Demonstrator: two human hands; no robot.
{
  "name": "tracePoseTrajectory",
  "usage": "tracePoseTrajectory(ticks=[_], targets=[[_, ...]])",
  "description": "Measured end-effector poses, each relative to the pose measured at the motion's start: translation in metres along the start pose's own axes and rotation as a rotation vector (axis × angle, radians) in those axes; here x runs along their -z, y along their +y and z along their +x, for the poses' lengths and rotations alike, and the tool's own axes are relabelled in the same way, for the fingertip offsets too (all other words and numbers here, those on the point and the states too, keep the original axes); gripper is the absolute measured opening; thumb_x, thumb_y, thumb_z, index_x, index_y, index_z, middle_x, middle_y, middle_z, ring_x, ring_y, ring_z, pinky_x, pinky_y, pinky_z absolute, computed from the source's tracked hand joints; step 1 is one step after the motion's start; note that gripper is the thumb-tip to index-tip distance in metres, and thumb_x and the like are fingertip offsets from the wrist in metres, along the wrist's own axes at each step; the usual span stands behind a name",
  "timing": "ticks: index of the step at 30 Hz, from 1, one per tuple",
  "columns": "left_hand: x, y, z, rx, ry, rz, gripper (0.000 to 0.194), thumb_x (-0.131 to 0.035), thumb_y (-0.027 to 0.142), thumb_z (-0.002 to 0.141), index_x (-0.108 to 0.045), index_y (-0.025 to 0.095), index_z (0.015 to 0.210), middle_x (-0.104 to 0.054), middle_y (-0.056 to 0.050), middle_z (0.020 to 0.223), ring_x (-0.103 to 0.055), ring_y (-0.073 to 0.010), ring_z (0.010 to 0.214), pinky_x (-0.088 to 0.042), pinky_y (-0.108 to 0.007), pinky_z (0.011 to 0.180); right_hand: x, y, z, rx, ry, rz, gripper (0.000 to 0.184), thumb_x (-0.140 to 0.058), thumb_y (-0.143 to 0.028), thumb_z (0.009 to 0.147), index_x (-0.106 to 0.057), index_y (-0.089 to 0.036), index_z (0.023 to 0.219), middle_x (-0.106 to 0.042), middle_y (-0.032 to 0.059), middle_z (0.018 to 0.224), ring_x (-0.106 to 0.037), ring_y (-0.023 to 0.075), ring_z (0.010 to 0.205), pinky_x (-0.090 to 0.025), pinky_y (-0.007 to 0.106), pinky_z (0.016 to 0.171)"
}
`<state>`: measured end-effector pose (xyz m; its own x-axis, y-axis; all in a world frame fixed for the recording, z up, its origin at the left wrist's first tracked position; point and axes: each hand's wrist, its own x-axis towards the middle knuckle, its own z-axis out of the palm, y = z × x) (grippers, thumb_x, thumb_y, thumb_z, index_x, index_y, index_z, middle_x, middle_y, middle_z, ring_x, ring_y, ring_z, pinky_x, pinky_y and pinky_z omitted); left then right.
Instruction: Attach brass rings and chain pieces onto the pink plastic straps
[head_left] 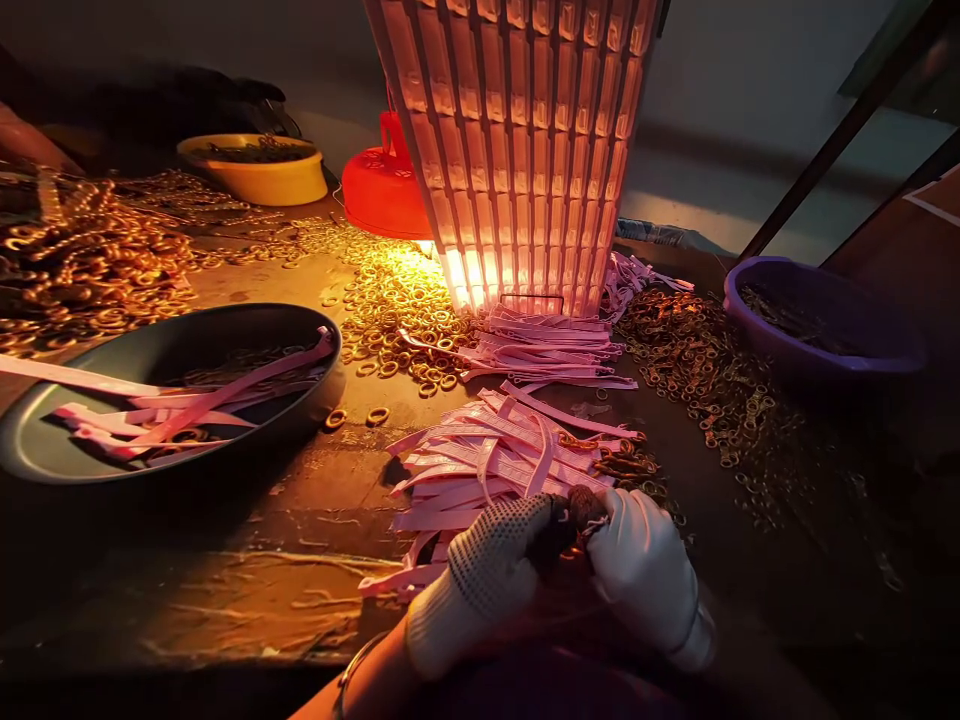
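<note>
Gloved in dotted knit, my left hand point(491, 555) is closed in a pinch at the near edge of a heap of pink straps point(480, 460). My right hand point(645, 570), in a smooth white glove, is closed too, and its dark fingertips meet those of the left. A small orange glint shows under the fingertips, but what they grip is hidden. Just beyond the right hand, several brass-coloured metal clasps point(634, 465) lie against the straps. A neater bundle of pink straps point(544, 350) lies behind the heap.
A dark bowl point(311, 405) with pink straps stands left. Gold rings point(405, 300) lie under a red lamp point(382, 190), beside a tall ribbed panel point(525, 150). Metal clasps point(701, 370) spread toward a purple basin point(862, 355). Metal pieces point(90, 260) and a yellow basin point(281, 180) are back left.
</note>
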<state>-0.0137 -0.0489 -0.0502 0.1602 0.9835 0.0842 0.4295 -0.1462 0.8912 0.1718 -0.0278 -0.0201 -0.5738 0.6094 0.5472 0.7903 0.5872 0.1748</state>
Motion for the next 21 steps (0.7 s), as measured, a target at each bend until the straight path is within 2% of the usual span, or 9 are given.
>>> tracePoseTrajectory(ticks=[3,5,8,10,13,15,18,21], targets=[[-0.004,-0.011,-0.004,-0.073,-0.042,0.036,0.040,-0.053,0.013,0.068,-0.078,0.022,0.098,-0.080,-0.006,0.097,-0.071,-0.0233,0.087,-0.058,-0.033,0.087,0.005,-0.003,-0.001,0.028,0.038,0.018,0.021,-0.044,-0.001,0.084,-0.055,-0.019,0.081,-0.060,0.0074,0.072,-0.052,0.0201,0.063,-0.039,0.032,0.056],[-0.005,-0.014,-0.006,-0.022,-0.056,0.010,0.034,-0.051,0.014,0.076,-0.078,0.019,0.097,-0.080,-0.006,0.099,-0.072,-0.0220,0.086,-0.059,-0.033,0.088,0.013,-0.004,-0.001,0.043,0.000,0.076,0.026,-0.044,0.001,0.077,-0.060,-0.016,0.088,-0.065,0.0105,0.080,-0.058,0.0219,0.069,-0.045,0.034,0.062],[-0.004,-0.018,-0.010,0.063,-0.064,0.004,0.028,-0.050,0.019,0.088,-0.077,0.018,0.096,-0.081,-0.006,0.097,-0.073,-0.0211,0.084,-0.060,-0.034,0.088,0.026,-0.003,0.000,0.032,-0.194,0.111,0.037,-0.047,0.002,0.064,-0.063,-0.018,0.090,-0.066,0.0078,0.078,-0.061,0.0223,0.067,-0.043,0.034,0.061],[-0.006,-0.021,-0.014,0.049,-0.040,0.054,0.026,-0.053,0.019,0.087,-0.077,0.019,0.096,-0.081,-0.006,0.097,-0.073,-0.0222,0.087,-0.060,-0.036,0.091,0.029,-0.001,0.003,0.017,-0.371,0.083,0.033,-0.050,0.001,0.059,-0.061,-0.021,0.081,-0.065,0.0050,0.069,-0.059,0.0213,0.059,-0.035,0.034,0.054],[-0.012,-0.026,-0.020,0.000,0.052,0.140,0.024,-0.057,0.017,0.083,-0.076,0.020,0.097,-0.080,-0.007,0.097,-0.073,-0.0231,0.088,-0.060,-0.038,0.090,0.026,0.000,0.009,-0.001,-0.607,0.036,0.025,-0.053,-0.001,0.064,-0.060,-0.021,0.077,-0.066,0.0053,0.065,-0.061,0.0210,0.055,-0.025,0.035,0.049],[-0.015,-0.026,-0.022,-0.027,0.068,0.180,0.021,-0.056,0.016,0.082,-0.075,0.020,0.091,-0.079,-0.006,0.089,-0.072,-0.0211,0.079,-0.061,-0.035,0.083,0.021,0.000,0.011,0.019,-0.686,0.040,0.020,-0.054,-0.004,0.070,-0.062,-0.020,0.080,-0.068,0.0066,0.067,-0.062,0.0211,0.057,-0.021,0.036,0.049],[-0.015,-0.019,-0.019,-0.094,0.036,0.207,0.024,-0.050,0.013,0.081,-0.073,0.019,0.083,-0.077,-0.005,0.083,-0.070,-0.0191,0.074,-0.061,-0.030,0.075,0.014,0.001,0.007,0.134,-0.680,0.100,0.010,-0.058,-0.010,0.074,-0.061,-0.019,0.078,-0.068,0.0073,0.066,-0.061,0.0201,0.055,-0.020,0.036,0.049],[-0.011,-0.011,-0.012,-0.145,0.008,0.236,0.027,-0.050,0.013,0.080,-0.075,0.020,0.090,-0.079,-0.006,0.091,-0.073,-0.0208,0.083,-0.061,-0.032,0.081,0.010,0.002,0.000,0.199,-0.574,0.128,0.008,-0.057,-0.013,0.078,-0.058,-0.019,0.073,-0.065,0.0062,0.060,-0.055,0.0181,0.049,-0.018,0.035,0.048]])
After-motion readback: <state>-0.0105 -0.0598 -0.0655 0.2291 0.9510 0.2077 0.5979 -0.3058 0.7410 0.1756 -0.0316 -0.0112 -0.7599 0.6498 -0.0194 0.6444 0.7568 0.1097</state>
